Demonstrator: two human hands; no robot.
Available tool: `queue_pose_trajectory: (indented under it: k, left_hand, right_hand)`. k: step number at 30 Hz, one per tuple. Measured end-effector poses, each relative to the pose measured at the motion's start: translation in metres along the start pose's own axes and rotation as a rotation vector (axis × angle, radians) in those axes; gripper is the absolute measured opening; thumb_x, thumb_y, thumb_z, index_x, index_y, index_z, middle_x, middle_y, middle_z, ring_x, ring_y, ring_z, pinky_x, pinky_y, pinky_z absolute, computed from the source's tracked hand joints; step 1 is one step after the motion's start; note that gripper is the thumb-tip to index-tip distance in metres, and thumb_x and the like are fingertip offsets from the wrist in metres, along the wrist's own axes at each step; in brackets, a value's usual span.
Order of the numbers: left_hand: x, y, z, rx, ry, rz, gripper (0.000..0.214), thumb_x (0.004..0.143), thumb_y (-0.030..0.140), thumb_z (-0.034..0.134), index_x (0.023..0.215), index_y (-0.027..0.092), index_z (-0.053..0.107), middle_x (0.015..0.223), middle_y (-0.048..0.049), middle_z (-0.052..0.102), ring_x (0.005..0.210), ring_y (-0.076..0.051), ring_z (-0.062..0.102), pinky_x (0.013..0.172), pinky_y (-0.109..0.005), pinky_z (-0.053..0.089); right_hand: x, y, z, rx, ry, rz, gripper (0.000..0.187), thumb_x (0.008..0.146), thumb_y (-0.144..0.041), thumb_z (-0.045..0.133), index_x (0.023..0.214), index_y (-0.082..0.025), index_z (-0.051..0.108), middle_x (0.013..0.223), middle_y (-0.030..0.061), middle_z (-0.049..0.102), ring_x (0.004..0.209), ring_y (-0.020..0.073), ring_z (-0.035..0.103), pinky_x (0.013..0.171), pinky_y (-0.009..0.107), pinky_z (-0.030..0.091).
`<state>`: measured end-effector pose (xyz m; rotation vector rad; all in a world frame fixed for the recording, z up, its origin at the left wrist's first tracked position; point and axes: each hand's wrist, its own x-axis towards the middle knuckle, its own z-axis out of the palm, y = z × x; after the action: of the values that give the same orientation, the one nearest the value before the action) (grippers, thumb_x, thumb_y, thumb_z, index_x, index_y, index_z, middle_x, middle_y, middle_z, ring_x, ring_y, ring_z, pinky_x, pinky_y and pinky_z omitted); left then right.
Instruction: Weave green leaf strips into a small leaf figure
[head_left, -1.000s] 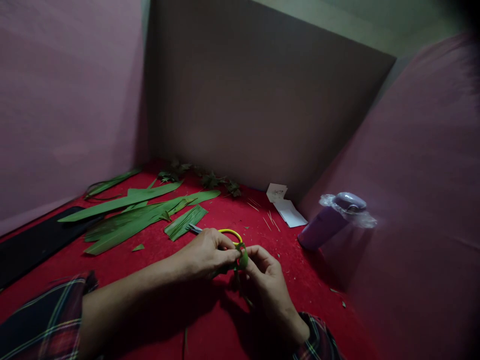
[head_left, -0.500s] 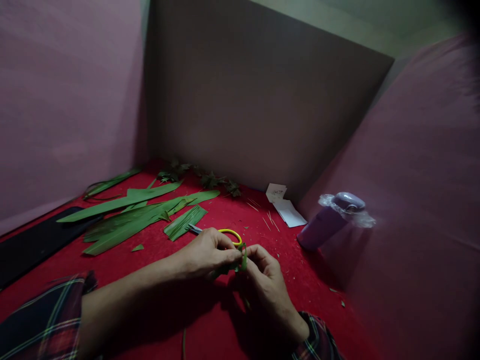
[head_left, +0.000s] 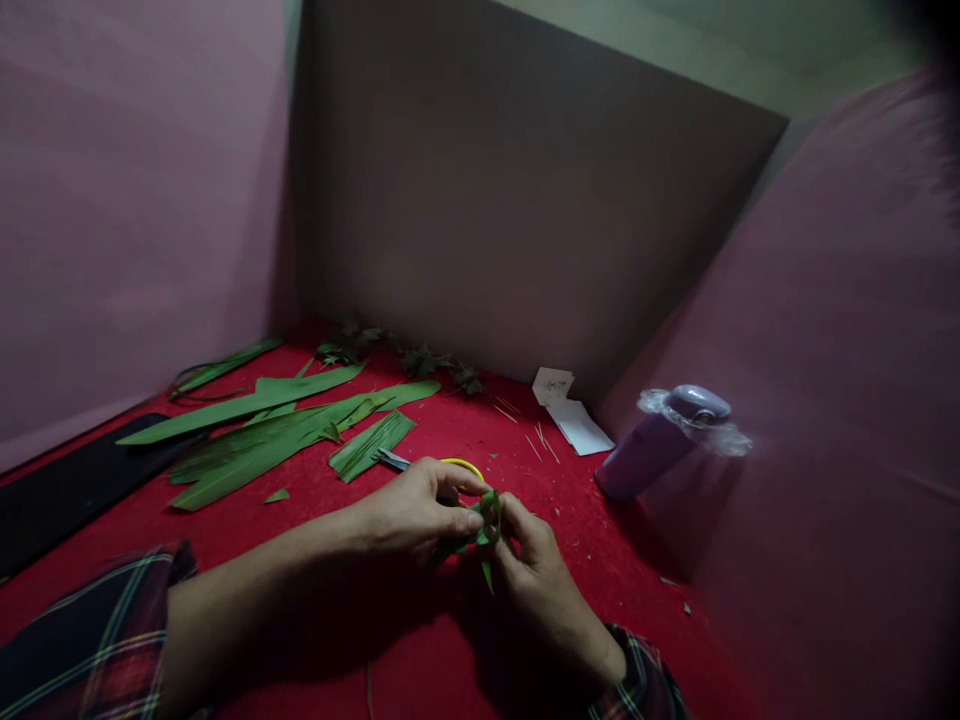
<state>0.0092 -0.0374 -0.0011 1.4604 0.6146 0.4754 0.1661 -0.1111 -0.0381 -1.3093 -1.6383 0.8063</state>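
Note:
Between my two hands is a curled green leaf strip (head_left: 490,512), bent into a loop with a pointed tail hanging below. My left hand (head_left: 420,505) pinches it from the left with thumb and fingers, and more green leaf shows under that thumb. From the right, my right hand (head_left: 531,555) is closed on the loop's side. Scissors with a yellow handle (head_left: 463,464) lie on the red cloth just behind my left hand, which hides part of them. Their blades touch a cut piece of leaf (head_left: 371,447).
Long green leaves (head_left: 300,435) spread over the red cloth (head_left: 420,650) at left, near a black flat object (head_left: 82,490). Leafy sprigs (head_left: 424,360) lie at the back. Thin sticks (head_left: 541,440), white paper (head_left: 581,428) and a purple bottle (head_left: 651,445) with clear plastic stand at right.
The leaf strip has turned into a wider, more open loop, and its pointed tail now hangs below. My right hand has shifted slightly right; my left hand stays nearly in place.

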Motion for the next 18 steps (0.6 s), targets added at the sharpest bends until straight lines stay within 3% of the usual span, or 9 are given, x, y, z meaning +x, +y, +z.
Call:
queue_pose_trajectory:
  k: [7,13,18]
  left_hand:
    - [0.003,-0.008,-0.004,-0.053,0.007,0.002,0.024,0.068,0.025,0.067,0.087,0.012,0.061,0.062,0.0025,0.061,0.036,-0.002,0.041,0.038,-0.016,0.030]
    - [0.005,-0.014,-0.008,0.061,-0.062,-0.012,0.034,0.069,0.024,0.064,0.100,0.014,0.061,0.052,0.0055,0.054,0.035,-0.005,0.042,0.036,-0.017,0.033]
    - [0.005,-0.014,-0.004,0.137,0.064,0.047,0.032,0.068,0.015,0.059,0.100,0.014,0.064,0.069,0.0005,0.062,0.045,-0.005,0.047,0.043,-0.017,0.036]
  right_hand:
    - [0.001,-0.001,-0.002,0.045,-0.057,0.042,0.020,0.090,-0.035,0.046,0.082,-0.017,0.051,0.075,-0.0013,0.052,0.068,0.0116,0.044,0.059,0.023,0.036]
    - [0.001,0.000,-0.011,-0.007,-0.111,0.049,0.020,0.089,-0.033,0.046,0.077,-0.018,0.047,0.073,-0.0019,0.049,0.068,0.0122,0.044,0.061,0.024,0.036]
    - [0.001,0.002,-0.026,-0.068,-0.207,0.094,0.015,0.087,-0.028,0.049,0.075,-0.019,0.047,0.072,-0.0027,0.048,0.068,0.0122,0.043,0.062,0.024,0.035]
